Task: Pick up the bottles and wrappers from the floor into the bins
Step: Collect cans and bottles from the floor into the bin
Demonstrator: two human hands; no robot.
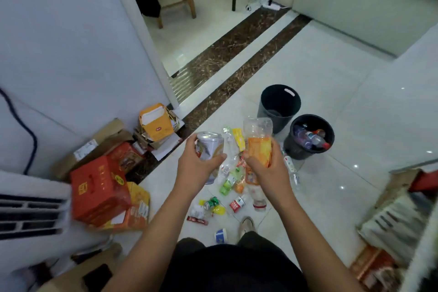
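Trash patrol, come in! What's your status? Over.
Left hand grips can. Right hand grips orange-label bottle. Wrappers litter floor. Nothing blocks bins.

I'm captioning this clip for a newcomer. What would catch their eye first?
The left hand grips a silver can and the right hand a clear orange-labelled bottle, both held up mid-frame. Beneath them bright wrappers litter the pale floor; to the right stand two black bins, the nearer bin holding bottles, the farther bin almost empty.
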